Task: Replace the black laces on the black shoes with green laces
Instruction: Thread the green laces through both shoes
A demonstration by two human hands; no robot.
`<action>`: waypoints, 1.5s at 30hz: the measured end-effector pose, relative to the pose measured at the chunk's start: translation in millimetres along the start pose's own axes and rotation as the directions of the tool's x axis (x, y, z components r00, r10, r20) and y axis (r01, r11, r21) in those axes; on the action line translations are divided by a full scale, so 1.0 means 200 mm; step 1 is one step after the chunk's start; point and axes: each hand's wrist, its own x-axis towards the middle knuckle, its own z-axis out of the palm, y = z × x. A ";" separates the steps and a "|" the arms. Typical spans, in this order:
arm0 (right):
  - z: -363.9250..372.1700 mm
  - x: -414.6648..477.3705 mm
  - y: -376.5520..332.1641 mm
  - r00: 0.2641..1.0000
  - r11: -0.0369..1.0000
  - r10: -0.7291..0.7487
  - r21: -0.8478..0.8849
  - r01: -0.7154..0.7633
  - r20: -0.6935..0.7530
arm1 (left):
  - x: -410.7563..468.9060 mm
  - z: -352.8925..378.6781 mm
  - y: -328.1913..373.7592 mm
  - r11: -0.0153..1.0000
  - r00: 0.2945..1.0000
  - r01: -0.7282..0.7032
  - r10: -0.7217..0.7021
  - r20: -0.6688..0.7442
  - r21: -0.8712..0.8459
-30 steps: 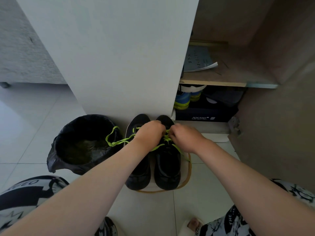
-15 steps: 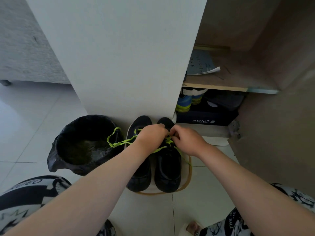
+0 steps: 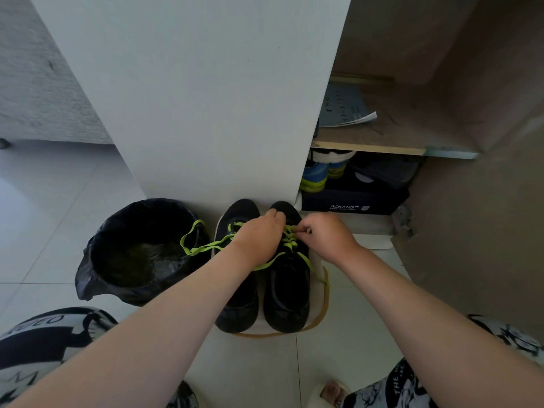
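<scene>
At lower centre the green lace [image 3: 289, 244] is crossing up the right-hand black shoe [image 3: 287, 293] — left hand [image 3: 259, 238] and right hand [image 3: 326, 240] are both pinching it, fingers curled. Pulling each crossing flat and evenly snug is looking wisest.

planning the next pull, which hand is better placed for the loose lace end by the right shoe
Right hand: nearest the loose green lace end beside the black shoe; left hand would need to cross.
</scene>
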 end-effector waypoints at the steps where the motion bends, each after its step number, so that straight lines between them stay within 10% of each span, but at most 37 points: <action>1: 0.00 0.00 -0.01 0.998 0.993 -0.058 -0.101 0.059 0.012 | 0.00 0.01 -0.01 1.000 1.000 -0.004 0.005 0.004 -0.029; 9: 0.06 0.01 -0.03 0.995 0.994 -0.014 -0.106 0.025 0.101 | 0.00 0.02 -0.10 0.921 0.994 0.042 -0.076 -0.075 -0.387; 19: 0.03 0.04 0.03 0.998 0.990 0.054 0.132 -0.050 -0.032 | 0.01 0.05 -0.09 0.952 0.996 -0.023 -0.003 -0.087 -0.304; 28: 0.04 0.10 0.01 0.998 0.982 -0.050 -0.182 0.057 0.039 | 0.06 0.03 -0.10 0.903 0.976 0.156 -0.202 -0.076 -0.400; 35: -0.02 0.12 0.04 0.996 0.998 -0.058 -0.033 0.060 0.068 | 0.08 0.03 -0.11 0.962 0.997 0.049 -0.063 -0.046 -0.270; 45: 0.04 0.14 -0.01 0.980 0.949 -0.053 -0.296 0.109 0.190 | 0.09 0.03 -0.13 0.965 0.998 0.041 -0.050 -0.030 -0.258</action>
